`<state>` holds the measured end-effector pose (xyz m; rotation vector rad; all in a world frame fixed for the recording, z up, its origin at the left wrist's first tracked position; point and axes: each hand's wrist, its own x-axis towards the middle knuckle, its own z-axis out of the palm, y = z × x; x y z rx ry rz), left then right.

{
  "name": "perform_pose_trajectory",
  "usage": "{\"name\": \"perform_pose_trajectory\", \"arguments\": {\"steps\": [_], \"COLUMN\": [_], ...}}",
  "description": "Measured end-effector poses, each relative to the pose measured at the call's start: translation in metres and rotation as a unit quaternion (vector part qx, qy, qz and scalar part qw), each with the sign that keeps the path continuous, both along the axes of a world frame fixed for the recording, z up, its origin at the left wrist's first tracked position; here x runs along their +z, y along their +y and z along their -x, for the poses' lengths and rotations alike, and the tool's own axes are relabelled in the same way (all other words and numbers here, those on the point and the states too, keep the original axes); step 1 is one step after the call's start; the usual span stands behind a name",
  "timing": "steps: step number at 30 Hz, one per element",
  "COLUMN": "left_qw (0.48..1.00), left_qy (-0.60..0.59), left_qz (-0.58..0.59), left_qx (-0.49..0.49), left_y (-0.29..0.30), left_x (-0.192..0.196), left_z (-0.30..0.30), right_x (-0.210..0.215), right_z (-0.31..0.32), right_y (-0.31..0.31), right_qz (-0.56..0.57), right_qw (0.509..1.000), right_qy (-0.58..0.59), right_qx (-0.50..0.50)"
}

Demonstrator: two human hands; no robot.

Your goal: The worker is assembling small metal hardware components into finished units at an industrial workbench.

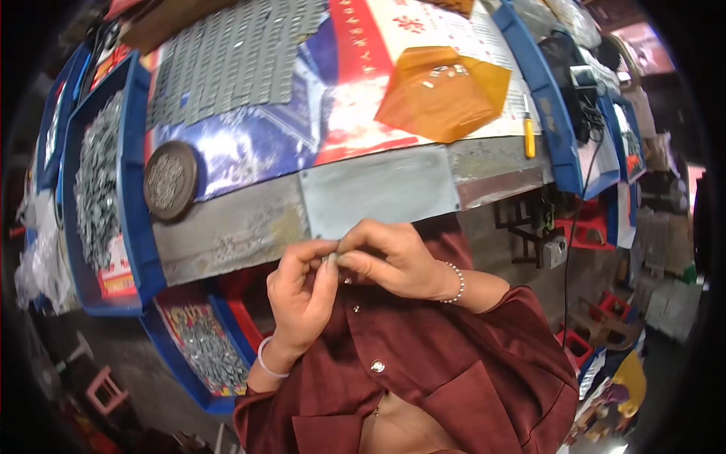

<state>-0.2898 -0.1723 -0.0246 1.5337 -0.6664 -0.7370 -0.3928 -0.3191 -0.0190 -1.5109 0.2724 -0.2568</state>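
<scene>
I see my left hand [302, 291] and right hand [389, 257] pinching one tiny grey part [331, 259] together above the bench edge [227, 238], and any slip probably drops it into my lap.

Workbench clutter beyond your fingers, bins off to your left.
Just past your fingers lies a grey metal plate [378, 189]; farther out an orange film sheet [446, 91] and a grey gridded mat [227, 57]. Left of them you have a round dark dish [171, 180] and a blue bin [136, 189] of grey parts; right, a yellow-handled tool [528, 135].
</scene>
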Motion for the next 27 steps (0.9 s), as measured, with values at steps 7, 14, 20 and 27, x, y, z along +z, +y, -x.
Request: {"name": "perform_pose_trajectory", "arguments": {"steps": [7,14,20,27], "left_qw": [0.986,0.972,0.973,0.972], "left_qy": [0.151,0.221,0.219,0.225], "left_qz": [-0.047,-0.031,-0.043,-0.045], "left_qx": [-0.046,-0.068,-0.056,-0.056], "left_y": [-0.014,-0.010,-0.003,-0.003], "left_x": [0.006,0.000,-0.006,-0.005], "left_z": [0.005,0.007,0.007,0.001], "right_x": [0.015,-0.005,-0.015,-0.005], "right_z": [0.010,-0.020,-0.035,-0.022], "right_y": [-0.126,-0.226,-0.227,-0.208], "right_qz": [0.374,0.482,0.503,0.493], "right_qw": [0.915,0.869,0.846,0.864], "right_qy": [0.039,0.101,0.173,0.102], "right_qx": [-0.146,-0.048,-0.044,-0.027]}}
